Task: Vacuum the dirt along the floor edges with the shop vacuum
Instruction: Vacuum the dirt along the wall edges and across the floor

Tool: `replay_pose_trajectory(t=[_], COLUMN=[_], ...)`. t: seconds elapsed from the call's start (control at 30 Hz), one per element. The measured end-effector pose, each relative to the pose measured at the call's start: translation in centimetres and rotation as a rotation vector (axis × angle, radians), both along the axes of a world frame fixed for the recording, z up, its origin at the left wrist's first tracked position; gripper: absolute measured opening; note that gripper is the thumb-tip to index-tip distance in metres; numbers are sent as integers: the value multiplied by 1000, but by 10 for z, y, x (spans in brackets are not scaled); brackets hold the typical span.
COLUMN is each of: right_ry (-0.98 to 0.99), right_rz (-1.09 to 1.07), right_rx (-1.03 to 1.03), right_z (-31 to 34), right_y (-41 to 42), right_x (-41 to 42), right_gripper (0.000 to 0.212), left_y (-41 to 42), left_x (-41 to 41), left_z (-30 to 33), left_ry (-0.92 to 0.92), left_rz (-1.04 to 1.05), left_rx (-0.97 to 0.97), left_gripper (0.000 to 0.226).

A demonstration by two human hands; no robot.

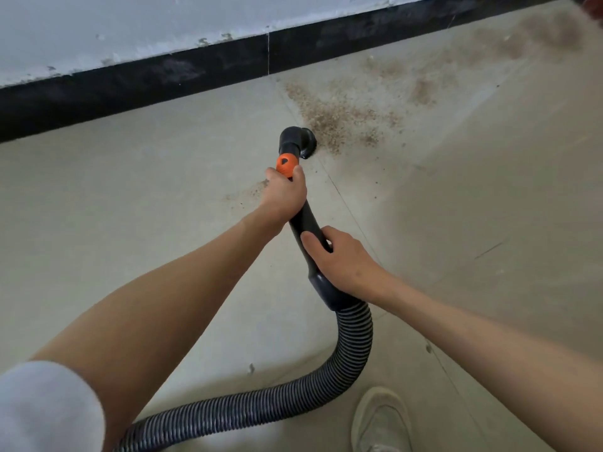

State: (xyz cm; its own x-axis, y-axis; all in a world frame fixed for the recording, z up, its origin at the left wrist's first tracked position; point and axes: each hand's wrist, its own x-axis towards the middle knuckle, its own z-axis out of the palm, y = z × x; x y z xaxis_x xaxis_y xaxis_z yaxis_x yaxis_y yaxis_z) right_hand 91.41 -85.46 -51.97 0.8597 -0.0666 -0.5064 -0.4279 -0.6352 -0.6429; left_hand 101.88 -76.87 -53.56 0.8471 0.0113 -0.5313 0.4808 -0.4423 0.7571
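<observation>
A black vacuum wand [305, 223] with an orange collar [286, 164] points away from me toward the wall. Its black nozzle [300, 141] rests on the tiled floor at the near edge of a brown dirt patch [336, 120]. My left hand [284, 194] grips the wand just below the orange collar. My right hand [339, 259] grips the wand lower down, near the cuff where the ribbed grey hose [354, 350] joins. The hose curves down and left out of the frame. More dirt [535, 34] is spread along the floor to the far right.
A black baseboard [137, 83] runs under a white wall [130, 24] across the top. A thin smear of dirt [248, 190] lies left of my left hand. My white shoe [380, 419] stands at the bottom right, beside the hose.
</observation>
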Motion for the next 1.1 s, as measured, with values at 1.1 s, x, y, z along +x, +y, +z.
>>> replay_pose_trajectory(t=[1.1], right_ry=[232], right_rz=[375], right_rx=[151], right_z=[7], right_y=[101], right_x=[-56], right_gripper=[35], left_y=[139], left_x=[-83], left_z=[-2], left_ry=[70], left_rz=[113], left_rx=[0], left_gripper=[28])
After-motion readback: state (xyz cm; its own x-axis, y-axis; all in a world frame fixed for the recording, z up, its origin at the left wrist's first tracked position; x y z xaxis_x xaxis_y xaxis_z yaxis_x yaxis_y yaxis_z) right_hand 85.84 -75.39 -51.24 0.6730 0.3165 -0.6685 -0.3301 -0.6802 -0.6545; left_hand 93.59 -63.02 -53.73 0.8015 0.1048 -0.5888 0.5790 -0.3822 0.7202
